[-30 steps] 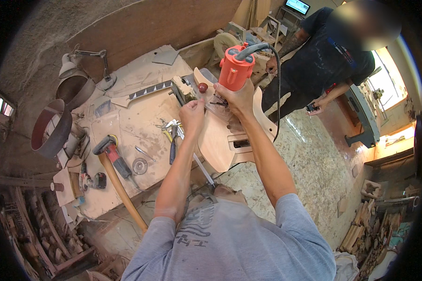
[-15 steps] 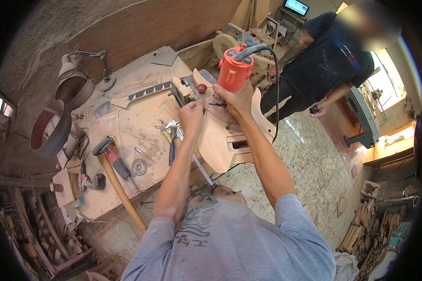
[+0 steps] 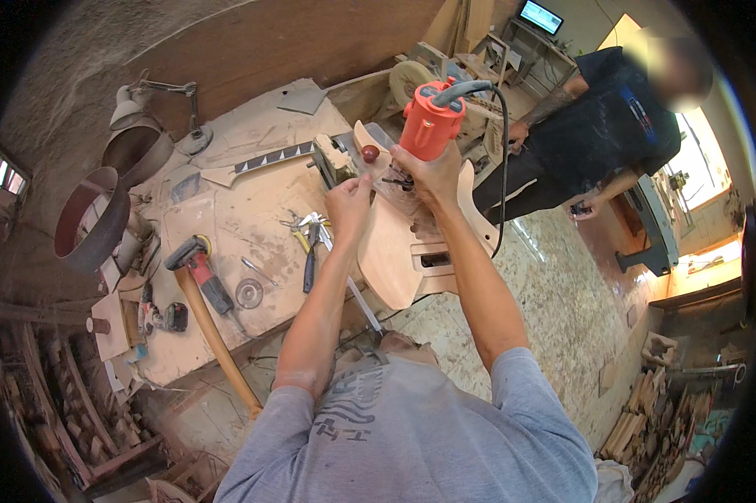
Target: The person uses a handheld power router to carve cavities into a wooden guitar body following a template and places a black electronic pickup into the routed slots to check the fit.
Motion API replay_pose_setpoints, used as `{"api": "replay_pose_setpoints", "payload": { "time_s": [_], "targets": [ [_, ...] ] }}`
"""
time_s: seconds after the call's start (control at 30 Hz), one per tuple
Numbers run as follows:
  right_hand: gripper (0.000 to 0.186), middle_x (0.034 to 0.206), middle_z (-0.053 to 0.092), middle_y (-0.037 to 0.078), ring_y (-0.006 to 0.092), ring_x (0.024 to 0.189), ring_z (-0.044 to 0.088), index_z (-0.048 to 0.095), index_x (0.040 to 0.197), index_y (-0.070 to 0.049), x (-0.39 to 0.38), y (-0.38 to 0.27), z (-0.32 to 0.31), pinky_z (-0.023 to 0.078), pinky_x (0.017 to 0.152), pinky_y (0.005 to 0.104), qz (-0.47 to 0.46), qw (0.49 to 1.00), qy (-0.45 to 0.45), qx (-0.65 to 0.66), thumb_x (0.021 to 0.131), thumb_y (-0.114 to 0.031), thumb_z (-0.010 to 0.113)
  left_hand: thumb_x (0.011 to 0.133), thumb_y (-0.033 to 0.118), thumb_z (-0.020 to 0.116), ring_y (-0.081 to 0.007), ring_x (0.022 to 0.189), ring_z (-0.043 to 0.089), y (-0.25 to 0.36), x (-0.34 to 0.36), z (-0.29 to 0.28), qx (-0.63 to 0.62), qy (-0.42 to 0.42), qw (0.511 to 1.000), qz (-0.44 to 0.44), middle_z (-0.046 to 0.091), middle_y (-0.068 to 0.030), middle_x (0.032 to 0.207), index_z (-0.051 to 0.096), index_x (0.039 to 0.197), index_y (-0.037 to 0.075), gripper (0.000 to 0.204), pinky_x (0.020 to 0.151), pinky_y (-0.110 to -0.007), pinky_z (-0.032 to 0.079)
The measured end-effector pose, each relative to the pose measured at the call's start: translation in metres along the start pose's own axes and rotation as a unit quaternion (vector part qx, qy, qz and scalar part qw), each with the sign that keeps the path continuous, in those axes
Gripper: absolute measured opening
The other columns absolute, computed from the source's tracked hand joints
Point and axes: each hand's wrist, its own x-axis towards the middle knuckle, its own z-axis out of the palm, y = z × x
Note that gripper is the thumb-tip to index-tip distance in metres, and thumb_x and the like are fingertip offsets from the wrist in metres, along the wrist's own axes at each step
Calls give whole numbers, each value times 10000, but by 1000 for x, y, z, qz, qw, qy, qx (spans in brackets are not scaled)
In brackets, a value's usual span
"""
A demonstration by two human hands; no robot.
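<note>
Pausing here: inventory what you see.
Router: one, red, over guitar body
Guitar body: one, pale, under router
Guitar neck: one, pale, on workbench
Workbench: one, tan, left
Angle grinder: one, red, workbench front
Cordless drill: one, red, workbench left
Sanding belts: two, brown, workbench left
Lamp: one, white, workbench back
Monitor: one, blue, top right
Other person: one, dark shirt, right
Wood offcuts: many, brown, lower right
Left hand: one, bare, near knob
Right hand: one, bare, gripping router

Daylight glares through the right-hand window (image 3: 703, 158) while darkened fisheye edges bend.
</note>
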Motion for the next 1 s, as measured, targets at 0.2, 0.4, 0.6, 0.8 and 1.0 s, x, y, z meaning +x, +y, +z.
{"api": "replay_pose_setpoints", "payload": {
  "time_s": [0.2, 0.4, 0.6, 0.8, 1.0],
  "targets": [
    [729, 1176, 754, 104, 244, 1054, 730, 640, 1313, -56, 2, -2, -3, 554, 953, 397, -3, 1000, -12, -26, 693, -316, 921, 988, 372, 749, -182, 726, 742, 7, -2, -3, 21, 3, 1000, -2, 797, -145, 816, 806, 1020, -61, 438, 699, -348, 555],
    [719, 1178, 765, 94, 232, 1056, 735, 653, 1325, -59, 2, 0, -2, 553, 958, 389, -6, 1000, -6, -7, 700, -295, 919, 989, 354, 749, -175, 711, 731, 5, -2, -1, 7, 2, 1000, -9, 786, -126, 792, 806, 1022, -61, 420, 688, -346, 549],
    [704, 1190, 767, 84, 220, 1063, 734, 652, 1328, -62, 0, -7, -1, 554, 960, 384, -26, 1000, -5, -9, 711, -269, 919, 992, 339, 745, -175, 742, 744, -10, 6, 3, -24, 0, 1000, -6, 794, -128, 815, 805, 1009, -62, 406, 713, -343, 556],
    [589, 1022, 726, 31, 164, 904, 691, 694, 1239, -52, 0, -8, -1, 554, 846, 349, -40, 999, 5, -14, 742, -276, 915, 1018, 303, 738, -114, 754, 716, -1, 2, -1, 12, -12, 1000, 4, 787, -82, 857, 800, 1059, -80, 390, 706, -288, 570],
    [747, 1180, 765, 108, 253, 1060, 742, 636, 1335, -60, 1, -7, -3, 560, 954, 400, -21, 1000, -6, -23, 701, -327, 924, 995, 354, 733, -207, 752, 756, -6, 3, 1, 2, 3, 1000, 11, 798, -149, 825, 809, 1015, -51, 413, 737, -372, 563]
  ]
}}
